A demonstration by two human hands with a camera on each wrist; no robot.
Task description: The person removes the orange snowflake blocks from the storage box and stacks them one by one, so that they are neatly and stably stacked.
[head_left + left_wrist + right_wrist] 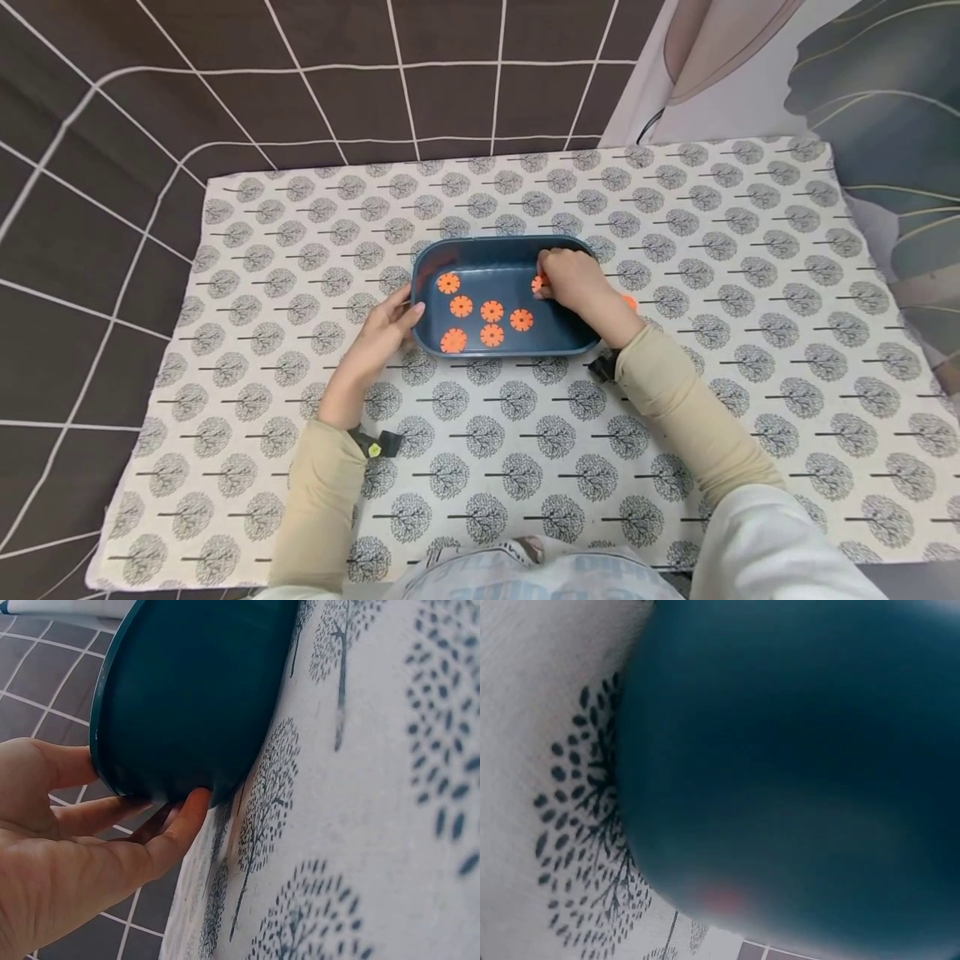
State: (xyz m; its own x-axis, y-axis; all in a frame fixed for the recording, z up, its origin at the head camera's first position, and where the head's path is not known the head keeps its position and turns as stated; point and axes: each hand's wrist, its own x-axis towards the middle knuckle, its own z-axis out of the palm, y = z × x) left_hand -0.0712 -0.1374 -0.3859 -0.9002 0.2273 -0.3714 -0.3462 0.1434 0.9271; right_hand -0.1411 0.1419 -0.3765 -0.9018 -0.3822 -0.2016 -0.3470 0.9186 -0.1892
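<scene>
A dark blue oblong tray (510, 354) with rounded corners stands on the patterned cloth. Inside it lie several flat orange notched discs (491, 312), mostly in the left half. My left hand (378, 333) holds the tray's left end; in the left wrist view its thumb goes over the rim and the fingers lie against the outer wall. Reaching over the right side, my right hand (573, 279) pinches an orange notched disc (537, 284) inside the tray, partly hidden by the fingers. The tray's outer wall (795, 787) fills most of the right wrist view, blurred.
Another orange piece (630, 302) shows outside the tray on the right, partly covered by the right wrist. A white cloth (480, 433) printed with grey trees covers the table. Dark grid-patterned fabric (337, 100) rises behind and at the left.
</scene>
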